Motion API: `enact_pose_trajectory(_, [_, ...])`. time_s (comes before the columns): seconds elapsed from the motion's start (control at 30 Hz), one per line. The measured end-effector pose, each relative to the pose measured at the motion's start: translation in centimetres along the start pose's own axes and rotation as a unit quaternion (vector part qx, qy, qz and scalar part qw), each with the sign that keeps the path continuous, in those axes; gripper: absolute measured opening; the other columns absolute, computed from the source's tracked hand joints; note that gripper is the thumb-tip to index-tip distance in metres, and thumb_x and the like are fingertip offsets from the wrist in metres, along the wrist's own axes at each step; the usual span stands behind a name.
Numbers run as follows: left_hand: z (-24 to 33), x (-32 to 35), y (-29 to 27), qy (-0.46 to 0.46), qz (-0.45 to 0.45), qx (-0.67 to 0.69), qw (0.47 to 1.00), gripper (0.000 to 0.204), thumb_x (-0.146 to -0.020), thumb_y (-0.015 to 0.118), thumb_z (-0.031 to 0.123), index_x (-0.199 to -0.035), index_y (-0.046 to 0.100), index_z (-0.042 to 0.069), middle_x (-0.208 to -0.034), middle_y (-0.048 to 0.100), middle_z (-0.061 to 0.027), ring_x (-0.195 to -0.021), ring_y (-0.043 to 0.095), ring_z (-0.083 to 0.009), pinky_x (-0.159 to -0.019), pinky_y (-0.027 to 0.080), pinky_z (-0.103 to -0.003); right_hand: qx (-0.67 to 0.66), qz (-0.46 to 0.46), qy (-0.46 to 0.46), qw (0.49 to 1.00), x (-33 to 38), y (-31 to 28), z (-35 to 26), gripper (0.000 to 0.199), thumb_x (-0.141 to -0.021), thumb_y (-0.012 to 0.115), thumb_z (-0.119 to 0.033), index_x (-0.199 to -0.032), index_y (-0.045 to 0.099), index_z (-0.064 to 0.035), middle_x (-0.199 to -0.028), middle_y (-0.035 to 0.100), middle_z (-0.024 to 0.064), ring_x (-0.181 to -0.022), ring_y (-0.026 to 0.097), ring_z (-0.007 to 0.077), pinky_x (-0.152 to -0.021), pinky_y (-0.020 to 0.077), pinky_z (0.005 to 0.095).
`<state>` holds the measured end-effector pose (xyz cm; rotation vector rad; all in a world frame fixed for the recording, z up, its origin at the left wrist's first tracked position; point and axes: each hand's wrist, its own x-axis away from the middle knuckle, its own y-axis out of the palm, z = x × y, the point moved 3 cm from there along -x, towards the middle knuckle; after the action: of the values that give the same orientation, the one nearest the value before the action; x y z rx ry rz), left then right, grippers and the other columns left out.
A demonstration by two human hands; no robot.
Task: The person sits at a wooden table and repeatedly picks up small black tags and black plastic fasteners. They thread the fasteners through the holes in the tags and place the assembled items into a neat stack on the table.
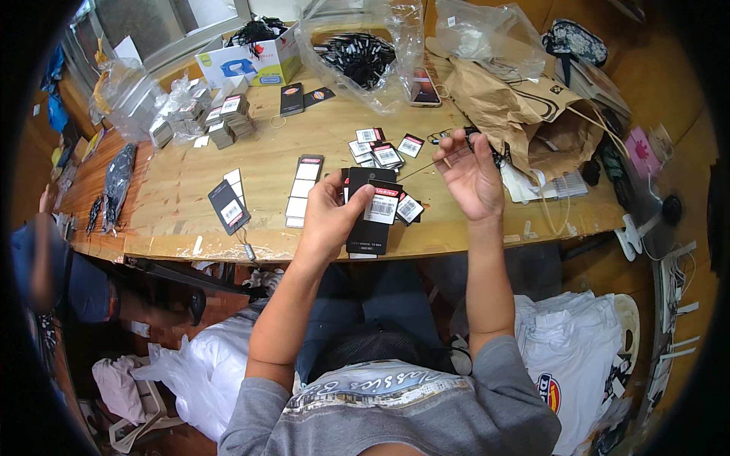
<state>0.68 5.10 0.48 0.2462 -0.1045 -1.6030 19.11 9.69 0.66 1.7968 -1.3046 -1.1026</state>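
Note:
My left hand point(334, 211) grips a stack of black hang tags point(372, 214) with white barcode stickers, held just above the near edge of the wooden table point(266, 152). A thin string point(426, 165) runs from the tags up to my right hand point(473, 173), which pinches its far end, raised beside the tags. More loose black tags point(384, 152) lie on the table right behind my hands. A strip of white stickers point(303, 190) lies to the left.
A clear bag of black tags point(357, 57), a phone point(424, 87) and a brown paper bag point(509, 106) sit at the back. Stacks of tags point(224, 121) and a white box point(251, 61) stand back left. White shirts point(574, 349) lie low right. Another person point(46, 266) sits at left.

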Motion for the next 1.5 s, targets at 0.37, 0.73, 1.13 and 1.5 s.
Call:
enact_pose_trajectory(0.37, [0.1,0.9,-1.3,0.116,0.075,0.072,0.988,0.018,-0.081,0.05,0.006,-0.095,0.041,0.0,-0.083,0.054,-0.0047,-0.074,0.051,-0.0074,-0.066,0.043,-0.021,0.41,-0.018,-0.167,0.897,3.4,6.4,1.1,0.01,-0.073,0.057,0.001,-0.083,0.059,0.0022,-0.071,0.054,0.0068,-0.055,0.047,0.0083,-0.053,0.0395,0.0189])
enact_pose_trajectory(0.73, [1.7,3.2,0.2,0.26,0.158,-0.031,0.952,0.024,-0.072,0.06,-0.002,-0.09,0.044,-0.002,-0.078,0.054,-0.0065,-0.071,0.052,-0.0083,-0.064,0.043,-0.02,0.51,0.008,-0.198,0.837,5.1,5.6,4.7,0.007,-0.072,0.059,0.001,-0.077,0.055,0.0032,-0.071,0.056,0.0062,-0.059,0.052,0.0097,-0.054,0.0415,0.0201])
enact_pose_trajectory(1.13, [1.6,3.8,0.9,0.39,0.158,-0.117,0.9,0.026,-0.069,0.061,-0.006,-0.09,0.045,-0.002,-0.08,0.057,-0.0099,-0.067,0.055,-0.0101,-0.056,0.045,-0.02,0.667,-0.035,-0.388,0.635,5.9,7.0,4.9,0.013,-0.066,0.063,0.002,-0.075,0.053,0.0012,-0.07,0.055,0.011,-0.058,0.055,0.0216,-0.052,0.044,0.0273])
enact_pose_trajectory(1.5, [1.9,4.0,1.0,0.516,0.11,-0.232,0.817,0.034,-0.063,0.06,-0.013,-0.091,0.045,0.0,-0.079,0.058,-0.0169,-0.068,0.059,-0.0236,-0.056,0.047,-0.026,0.744,-0.039,-0.306,0.593,6.3,7.4,4.7,0.013,-0.068,0.06,0.0,-0.074,0.049,-0.001,-0.069,0.053,0.0093,-0.06,0.054,0.0249,-0.053,0.0426,0.0314])
